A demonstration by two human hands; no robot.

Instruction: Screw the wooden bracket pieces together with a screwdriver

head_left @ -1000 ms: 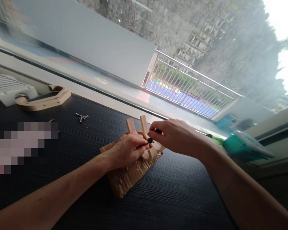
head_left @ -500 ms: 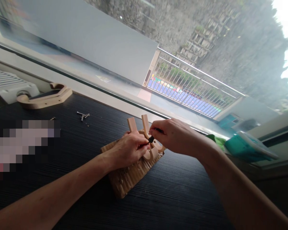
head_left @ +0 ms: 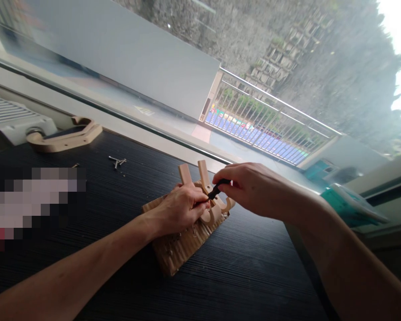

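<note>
My right hand (head_left: 245, 183) is closed round a slim, bent-looking black hand tool (head_left: 218, 189); its exact kind I cannot make out. The tool's lower end slants down to the fingertips of my left hand (head_left: 183, 205). That hand is curled on a pale wooden hook-shaped piece (head_left: 184, 173) and presses it onto a block of corrugated cardboard (head_left: 178, 252). Alongside lies a second wooden hook-shaped piece (head_left: 204, 174), with a small hole showing. My left fingers hide the tool's tip and whatever it touches.
The black table (head_left: 240, 267) carries a few screws (head_left: 117, 161) and curved wooden pieces (head_left: 65, 142) at the back left. A white ribbed appliance (head_left: 18, 116) stands at the far left. Behind runs a window ledge; a teal container (head_left: 352, 207) is at the right. A blurred patch covers the left side.
My right hand has shifted slightly right and opened its grip a little, so more of the black tool shows. My left hand stays on the wooden piece.
</note>
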